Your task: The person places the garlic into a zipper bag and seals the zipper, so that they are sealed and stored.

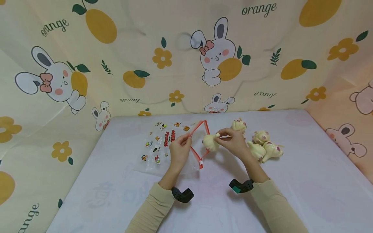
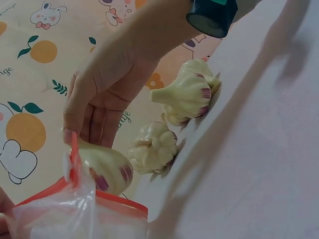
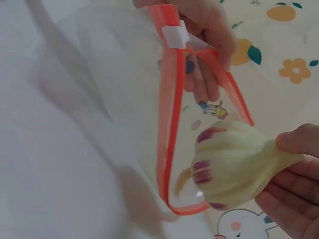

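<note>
A clear zip bag point(image 1: 157, 161) with cartoon prints and a red-orange edge lies on the table, its mouth spread wide toward the right. My left hand point(image 1: 179, 151) pinches the upper edge of that mouth. By its stem, my right hand point(image 1: 233, 142) holds a garlic bulb point(image 1: 210, 143) with purple streaks, right at the opening. The right wrist view shows the bulb point(image 3: 229, 164) beside the red rim point(image 3: 172, 124), with a white slider point(image 3: 175, 35) on the edge. In the left wrist view the bulb point(image 2: 107, 167) is partly behind the bag's rim.
Several more garlic bulbs point(image 1: 272, 151) sit in a loose group right of my right hand, one of them point(image 1: 239, 125) farther back behind the fingers. A pale cloth covers the table point(image 1: 116, 207). Printed fabric walls point(image 1: 180, 58) stand at the back and sides.
</note>
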